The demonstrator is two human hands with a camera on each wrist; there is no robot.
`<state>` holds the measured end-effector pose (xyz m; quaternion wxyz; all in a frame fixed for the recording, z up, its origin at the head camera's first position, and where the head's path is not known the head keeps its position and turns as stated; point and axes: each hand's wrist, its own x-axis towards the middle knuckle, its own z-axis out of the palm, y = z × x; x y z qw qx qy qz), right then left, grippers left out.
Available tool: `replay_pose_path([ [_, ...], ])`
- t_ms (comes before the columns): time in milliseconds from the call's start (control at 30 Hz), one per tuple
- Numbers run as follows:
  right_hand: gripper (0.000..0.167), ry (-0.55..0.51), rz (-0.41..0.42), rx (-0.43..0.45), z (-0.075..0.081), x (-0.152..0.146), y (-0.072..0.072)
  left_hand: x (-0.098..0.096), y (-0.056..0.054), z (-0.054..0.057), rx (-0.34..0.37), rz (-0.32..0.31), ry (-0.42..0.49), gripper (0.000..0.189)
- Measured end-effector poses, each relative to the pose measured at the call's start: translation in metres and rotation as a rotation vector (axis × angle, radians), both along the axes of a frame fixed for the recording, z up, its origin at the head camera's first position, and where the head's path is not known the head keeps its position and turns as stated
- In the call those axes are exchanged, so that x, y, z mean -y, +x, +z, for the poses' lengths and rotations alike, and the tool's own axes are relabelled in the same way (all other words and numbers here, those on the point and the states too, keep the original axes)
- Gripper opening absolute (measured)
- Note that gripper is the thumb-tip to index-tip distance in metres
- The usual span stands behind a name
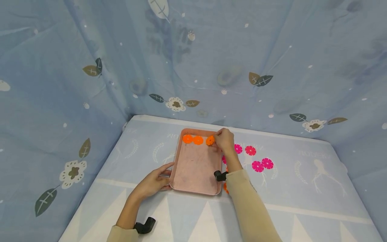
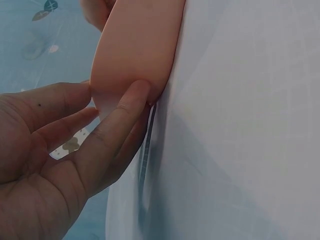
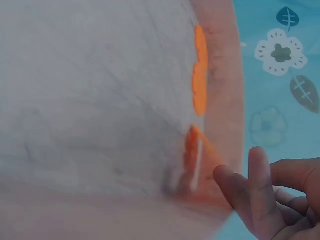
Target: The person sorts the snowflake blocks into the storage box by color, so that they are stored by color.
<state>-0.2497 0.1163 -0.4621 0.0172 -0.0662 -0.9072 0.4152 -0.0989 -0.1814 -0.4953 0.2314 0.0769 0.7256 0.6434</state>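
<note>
On the bench [image 1: 302, 188], the tray [image 1: 196, 171] is steadied at its near left side by the left hand [image 1: 155, 181], fingers extended. To its right, partly hidden orange pieces [image 1: 226, 188] and at least 4 pink flowers [image 1: 257, 166] are left outside. Near the far right corner, 1 orange flower [image 1: 210, 140] is pinched by the right hand [image 1: 224, 139]. Along the far side 2 placed flowers [image 1: 198, 140] are noted; 1 row is judged nearly complete, the remaining floor unfilled.

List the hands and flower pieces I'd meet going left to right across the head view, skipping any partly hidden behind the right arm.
Left hand, first orange flower, second orange flower, third orange flower, right hand, first pink flower, second pink flower, third pink flower, fourth pink flower.
</note>
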Motion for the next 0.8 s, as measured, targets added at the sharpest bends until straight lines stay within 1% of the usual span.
replay_pose_path([
  [100, 0.016, -0.046, 0.029, 0.014, 0.009, -0.007, 0.003, 0.0, 0.0, 0.0, 0.006, -0.001, 0.002, 0.062],
  [233, 0.021, -0.234, 0.056, 0.056, 0.022, -0.019, 0.009, -0.001, 0.001, 0.001, 0.009, -0.004, 0.008, 0.062],
  [300, 0.024, -0.272, 0.068, 0.053, 0.028, -0.027, 0.013, -0.001, 0.001, 0.001, 0.009, -0.002, 0.008, 0.062],
  [400, 0.027, -0.251, 0.108, 0.027, 0.034, -0.039, 0.02, -0.001, 0.001, 0.002, 0.009, 0.001, 0.006, 0.062],
  [533, 0.028, -0.171, 0.151, -0.013, 0.037, -0.055, 0.033, -0.001, 0.001, 0.002, 0.009, 0.003, 0.004, 0.062],
  [667, 0.027, -0.088, 0.147, -0.028, 0.038, -0.067, 0.047, -0.002, 0.001, 0.002, 0.007, 0.003, 0.002, 0.062],
  [800, 0.028, -0.063, 0.143, -0.011, 0.036, -0.077, 0.062, -0.002, 0.001, 0.002, 0.002, 0.002, 0.001, 0.062],
])
